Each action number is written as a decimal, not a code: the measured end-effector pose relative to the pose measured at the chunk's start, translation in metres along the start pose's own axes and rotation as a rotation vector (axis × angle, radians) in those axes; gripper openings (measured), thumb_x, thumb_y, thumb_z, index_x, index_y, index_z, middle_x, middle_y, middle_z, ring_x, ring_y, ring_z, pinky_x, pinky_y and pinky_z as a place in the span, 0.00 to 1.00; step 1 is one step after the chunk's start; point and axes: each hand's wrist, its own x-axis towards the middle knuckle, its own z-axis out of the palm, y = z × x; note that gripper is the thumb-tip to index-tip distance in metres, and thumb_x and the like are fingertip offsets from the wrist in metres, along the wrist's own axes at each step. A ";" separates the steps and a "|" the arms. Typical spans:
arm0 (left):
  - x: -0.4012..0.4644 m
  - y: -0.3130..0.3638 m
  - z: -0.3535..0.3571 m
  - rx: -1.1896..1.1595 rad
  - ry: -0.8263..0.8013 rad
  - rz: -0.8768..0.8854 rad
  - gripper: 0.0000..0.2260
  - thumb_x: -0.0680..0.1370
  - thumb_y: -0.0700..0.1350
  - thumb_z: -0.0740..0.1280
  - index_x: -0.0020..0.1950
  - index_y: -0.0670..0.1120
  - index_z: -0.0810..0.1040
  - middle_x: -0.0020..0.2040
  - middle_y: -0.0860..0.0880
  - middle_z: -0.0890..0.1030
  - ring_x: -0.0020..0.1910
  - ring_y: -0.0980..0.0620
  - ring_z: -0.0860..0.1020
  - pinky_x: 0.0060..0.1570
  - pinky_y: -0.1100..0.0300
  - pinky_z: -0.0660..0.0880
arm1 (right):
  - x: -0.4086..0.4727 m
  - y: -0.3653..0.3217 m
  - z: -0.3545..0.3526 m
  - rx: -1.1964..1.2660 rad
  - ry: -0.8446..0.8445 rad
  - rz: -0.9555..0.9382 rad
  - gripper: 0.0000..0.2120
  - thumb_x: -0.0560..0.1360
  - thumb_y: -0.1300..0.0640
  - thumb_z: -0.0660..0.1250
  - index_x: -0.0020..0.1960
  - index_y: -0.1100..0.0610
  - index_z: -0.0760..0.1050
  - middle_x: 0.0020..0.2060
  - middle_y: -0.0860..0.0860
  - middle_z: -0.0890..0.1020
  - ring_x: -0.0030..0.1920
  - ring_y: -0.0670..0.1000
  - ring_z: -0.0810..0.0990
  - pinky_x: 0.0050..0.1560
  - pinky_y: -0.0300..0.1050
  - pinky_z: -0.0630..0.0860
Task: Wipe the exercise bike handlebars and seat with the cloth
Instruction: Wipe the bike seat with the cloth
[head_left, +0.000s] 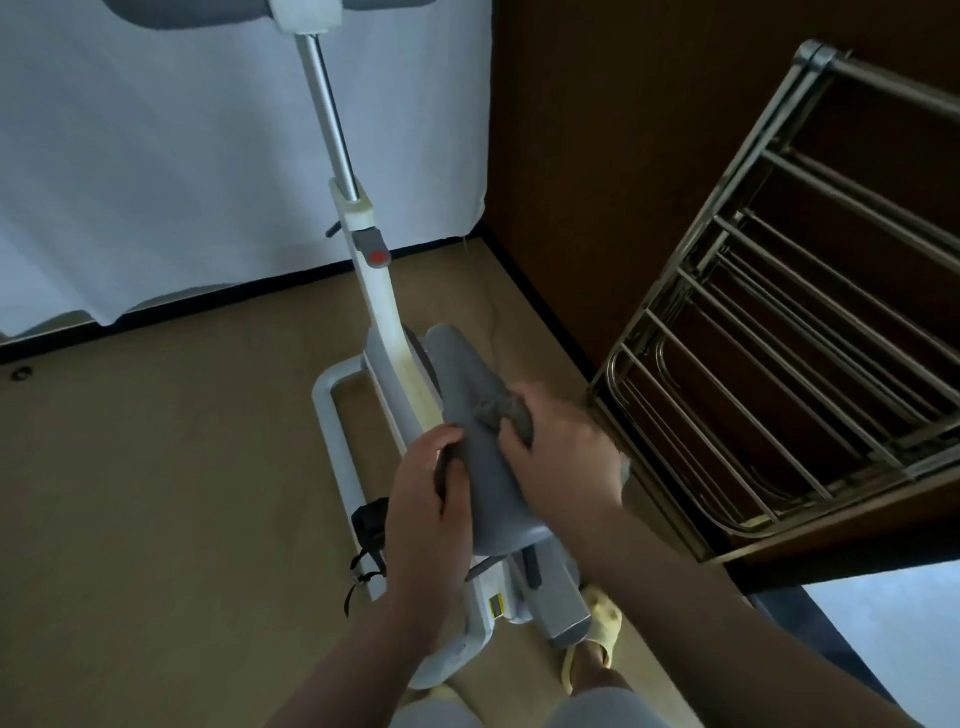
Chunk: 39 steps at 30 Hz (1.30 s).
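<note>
The grey bike seat (470, 410) sits low in the middle, on a white exercise bike frame (382, 306). My right hand (563, 457) holds a bunched grey cloth (506, 413) against the seat's top right side. My left hand (428, 499) grips the seat's left edge, thumb on top. The handlebars (306, 10) show only as a grey and white piece at the top edge, on a metal post (330, 114).
A metal drying rack (810, 322) leans against the dark wooden wall at the right, close to my right hand. A white curtain (182, 156) hangs behind the bike. The black pedal strap (371, 530) hangs at the frame's left. My slippered foot (597, 634) stands beside the base.
</note>
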 end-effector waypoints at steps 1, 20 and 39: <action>0.000 0.002 0.000 -0.014 -0.005 -0.021 0.13 0.81 0.40 0.58 0.59 0.57 0.74 0.56 0.60 0.76 0.56 0.66 0.73 0.53 0.75 0.67 | -0.005 -0.007 0.005 -0.054 0.014 -0.103 0.18 0.73 0.49 0.68 0.62 0.51 0.76 0.55 0.47 0.82 0.53 0.51 0.81 0.52 0.46 0.79; -0.003 0.001 0.004 0.067 -0.020 0.061 0.11 0.81 0.39 0.57 0.55 0.53 0.73 0.59 0.58 0.75 0.60 0.64 0.71 0.56 0.75 0.65 | 0.053 -0.016 0.010 0.092 -0.320 0.100 0.25 0.81 0.46 0.56 0.75 0.36 0.52 0.67 0.49 0.74 0.59 0.57 0.78 0.54 0.53 0.77; 0.018 0.016 0.025 0.229 -0.136 0.246 0.17 0.78 0.50 0.53 0.60 0.48 0.76 0.57 0.53 0.78 0.57 0.55 0.74 0.59 0.55 0.72 | -0.051 0.020 0.013 0.250 0.091 -0.057 0.22 0.76 0.48 0.60 0.70 0.46 0.66 0.64 0.43 0.75 0.66 0.42 0.70 0.74 0.51 0.59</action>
